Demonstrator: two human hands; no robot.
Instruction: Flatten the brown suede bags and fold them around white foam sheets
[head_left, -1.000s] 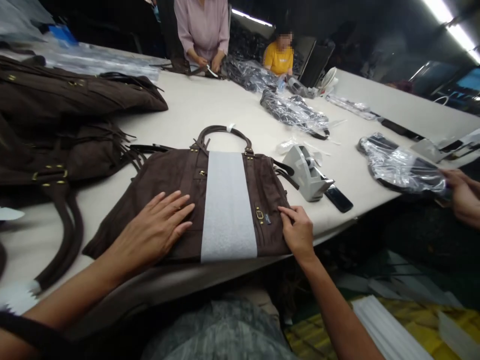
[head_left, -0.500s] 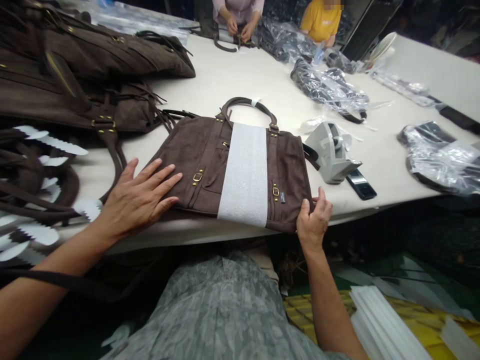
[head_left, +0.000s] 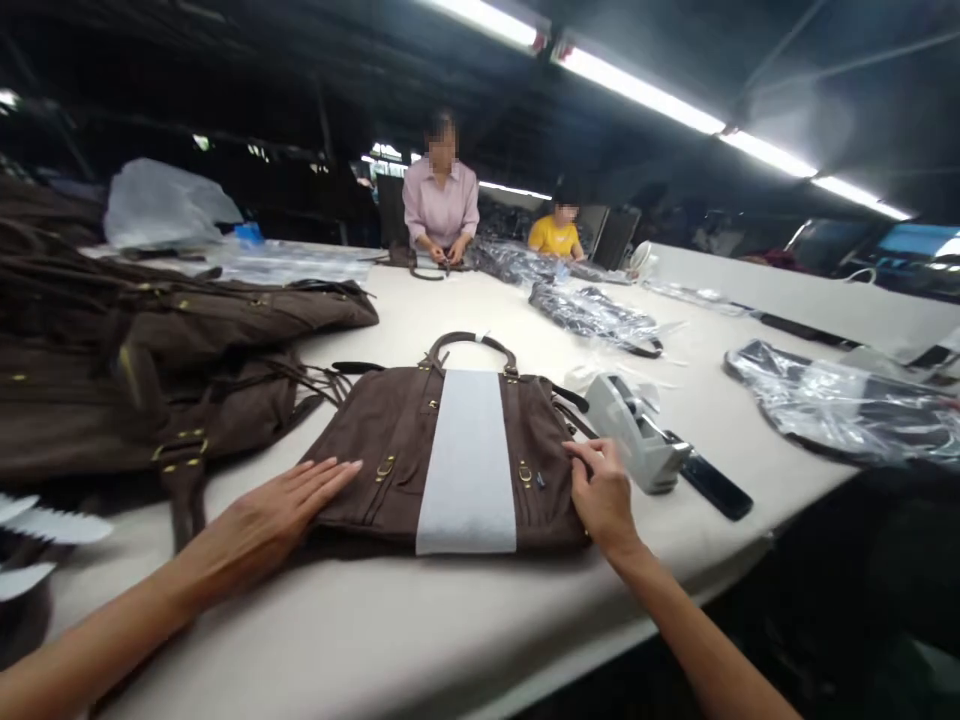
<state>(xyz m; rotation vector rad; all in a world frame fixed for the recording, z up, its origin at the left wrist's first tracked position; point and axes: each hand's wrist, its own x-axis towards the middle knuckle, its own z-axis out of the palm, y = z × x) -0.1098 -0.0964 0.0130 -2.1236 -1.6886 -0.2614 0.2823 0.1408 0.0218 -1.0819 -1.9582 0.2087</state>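
A dark brown handbag (head_left: pixel 397 425) with brass buckles lies flat before me on the pale-covered table (head_left: pixel 360 620). Around its middle runs a white wrapping band (head_left: pixel 466 465), and a small white strip sits on its raised handle (head_left: pixel 472 338). My left hand (head_left: pixel 281 505) rests open over the bag's left side, fingers stretched out flat. At the right edge, my right hand (head_left: pixel 604 495) has its fingers bent and closed on the bag's side. Just beyond that hand stands a grey tape dispenser (head_left: pixel 634 435), touching or nearly touching a black phone (head_left: pixel 716 483).
More brown bags (head_left: pixel 247 315) are piled at left, near white toothed strips (head_left: pixel 64 525). Plastic-wrapped bags lie at the back (head_left: pixel 592 310) and right (head_left: pixel 832 395). Across the table, a person in a pink shirt (head_left: pixel 442 205) handles something; another wears yellow (head_left: pixel 555 237).
My view has tilted up, bringing the room and ceiling lights into sight. The right hand has shifted up along the bag's right edge. My left hand still lies on the left side.
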